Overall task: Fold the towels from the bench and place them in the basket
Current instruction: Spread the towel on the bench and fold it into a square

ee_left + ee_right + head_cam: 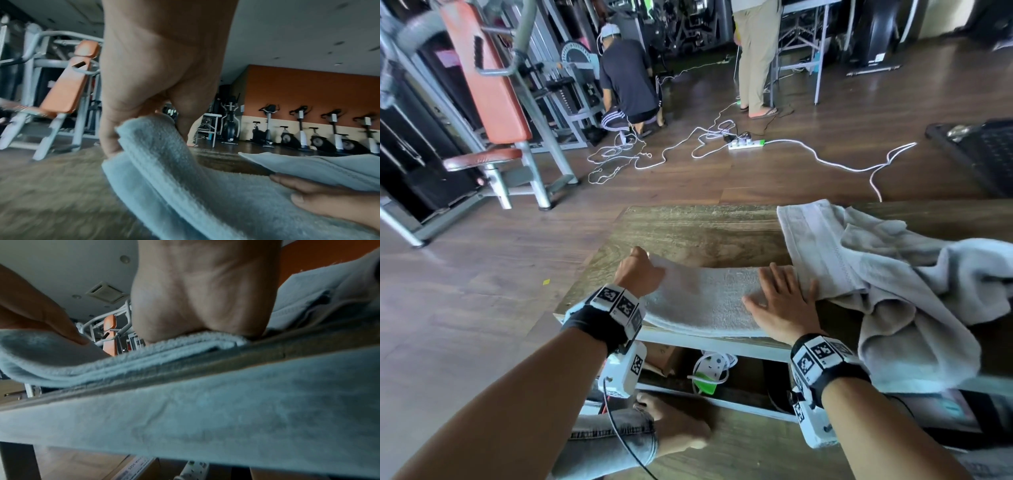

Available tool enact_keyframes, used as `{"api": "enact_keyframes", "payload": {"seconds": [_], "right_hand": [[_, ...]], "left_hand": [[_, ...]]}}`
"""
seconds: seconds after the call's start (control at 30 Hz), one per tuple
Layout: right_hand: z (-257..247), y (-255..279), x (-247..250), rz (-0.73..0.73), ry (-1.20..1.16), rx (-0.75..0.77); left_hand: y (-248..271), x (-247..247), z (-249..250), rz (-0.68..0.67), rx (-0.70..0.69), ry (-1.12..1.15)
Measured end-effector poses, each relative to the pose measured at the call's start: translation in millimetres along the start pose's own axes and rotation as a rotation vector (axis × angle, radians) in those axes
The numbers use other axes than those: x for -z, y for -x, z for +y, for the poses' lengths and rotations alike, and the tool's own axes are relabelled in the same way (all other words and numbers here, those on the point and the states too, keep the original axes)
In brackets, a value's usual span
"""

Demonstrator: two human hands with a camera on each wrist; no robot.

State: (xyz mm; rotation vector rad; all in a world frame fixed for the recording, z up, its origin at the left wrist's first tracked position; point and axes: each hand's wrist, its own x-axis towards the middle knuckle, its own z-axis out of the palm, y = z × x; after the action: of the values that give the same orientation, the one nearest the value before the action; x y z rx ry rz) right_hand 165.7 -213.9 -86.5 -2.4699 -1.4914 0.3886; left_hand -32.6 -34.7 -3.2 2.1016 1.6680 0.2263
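A pale folded towel (705,301) lies along the near edge of the wooden bench (698,229). My left hand (642,270) grips the towel's left end and lifts it; in the left wrist view the fingers (111,139) curl round the towel's doubled edge (156,146). My right hand (780,301) lies flat with spread fingers on the towel's right end, and its palm (201,308) presses down on the towel (185,344). A heap of unfolded grey towels (893,284) covers the bench's right part. No basket is in view.
White cables and a power strip (745,143) lie on the floor beyond the bench. A weight machine with an orange pad (489,85) stands at the left. One person crouches (626,85) and another stands (755,58) at the back. A box and a plug (709,371) sit under the bench.
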Motion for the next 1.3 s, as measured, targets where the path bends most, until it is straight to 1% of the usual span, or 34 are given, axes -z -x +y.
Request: {"api": "enact_keyframes", "payload": {"seconds": [0.03, 0.07, 0.13, 0.17, 0.2, 0.23, 0.3, 0.33, 0.37, 0.4, 0.43, 0.5, 0.57, 0.67, 0.7, 0.83, 0.9, 0.97, 1.03, 1.07, 1.1, 1.17, 1.2, 1.3], "right_hand": [[-0.5, 1.2, 5.5, -0.031, -0.013, 0.011], [-1.1, 2.6, 8.9, -0.015, -0.025, 0.032], [-4.2, 10.2, 16.4, 0.114, -0.121, 0.085], [-6.2, 15.0, 20.3, 0.168, -0.25, 0.104], [-8.4, 20.2, 25.0, 0.174, -0.438, 0.096], [-10.7, 25.5, 29.0, 0.121, -0.673, 0.06], [-14.3, 32.6, 35.9, -0.01, -1.11, -0.072], [-13.4, 33.7, 37.3, -0.033, -1.251, -0.133], [-12.7, 35.3, 39.1, -0.012, -1.334, -0.179], [-10.2, 35.8, 39.3, 0.025, -1.333, -0.209], [-8.3, 37.7, 41.8, 0.051, -1.278, -0.232], [-1.4, 39.7, 40.8, 0.072, -1.134, -0.28], [3.5, 43.0, 41.2, 0.095, -1.083, -0.25], [4.2, 46.7, 44.0, 0.128, -1.047, -0.143], [4.8, 47.3, 44.6, 0.127, -1.044, -0.129], [7.9, 45.0, 40.0, 0.139, -0.996, -0.19], [9.7, 44.3, 37.3, 0.224, -0.92, -0.219], [12.4, 43.2, 36.0, 0.378, -0.767, -0.232], [16.7, 42.1, 35.2, 0.491, -0.617, -0.163], [19.5, 41.7, 34.1, 0.483, -0.553, -0.127], [22.6, 42.4, 33.6, 0.443, -0.519, -0.102], [24.4, 49.9, 38.0, 0.294, -0.5, -0.087], [25.6, 53.3, 40.1, 0.234, -0.488, -0.09], [29.6, 59.7, 44.1, 0.19, -0.481, -0.05]], "left_hand": [[6.1, 5.1, 11.0, 0.024, -0.031, -0.032], [12.3, 10.1, 23.7, 0.049, -0.067, -0.072], [23.9, 19.4, 52.8, 0.08, -0.175, -0.109], [30.9, 22.2, 70.0, 0.079, -0.243, -0.096], [35.7, 22.4, 85.9, 0.059, -0.305, -0.068], [42.5, 21.3, 102.4, 0.024, -0.369, -0.034], [56.0, 14.0, 130.1, -0.079, -0.435, 0.077], [64.0, 9.0, 140.6, -0.129, -0.436, 0.148], [71.7, 2.7, 147.1, -0.156, -0.432, 0.189], [76.5, -5.4, 149.1, -0.162, -0.433, 0.186], [80.3, -15.1, 146.9, -0.16, -0.443, 0.16], [84.5, -36.5, 133.1, -0.201, -0.465, 0.088], [86.7, -56.0, 113.8, -0.234, -0.498, 0.035], [89.9, -76.8, 89.7, -0.23, -0.503, 0.038], [91.2, -82.1, 84.9, -0.225, -0.515, 0.03], [97.5, -94.2, 72.5, -0.189, -0.614, 0.011], [98.5, -98.1, 69.0, -0.166, -0.681, -0.049], [98.8, -102.4, 67.9, -0.186, -0.712, -0.103], [98.7, -106.9, 68.0, -0.215, -0.728, -0.126], [99.7, -108.0, 68.7, -0.229, -0.746, -0.132], [99.7, -110.0, 69.3, -0.23, -0.779, -0.145], [99.8, -113.8, 71.2, -0.19, -0.868, -0.182], [100.5, -115.0, 72.5, -0.177, -0.887, -0.17], [98.6, -120.7, 75.2, -0.205, -0.822, 0.005]]}}
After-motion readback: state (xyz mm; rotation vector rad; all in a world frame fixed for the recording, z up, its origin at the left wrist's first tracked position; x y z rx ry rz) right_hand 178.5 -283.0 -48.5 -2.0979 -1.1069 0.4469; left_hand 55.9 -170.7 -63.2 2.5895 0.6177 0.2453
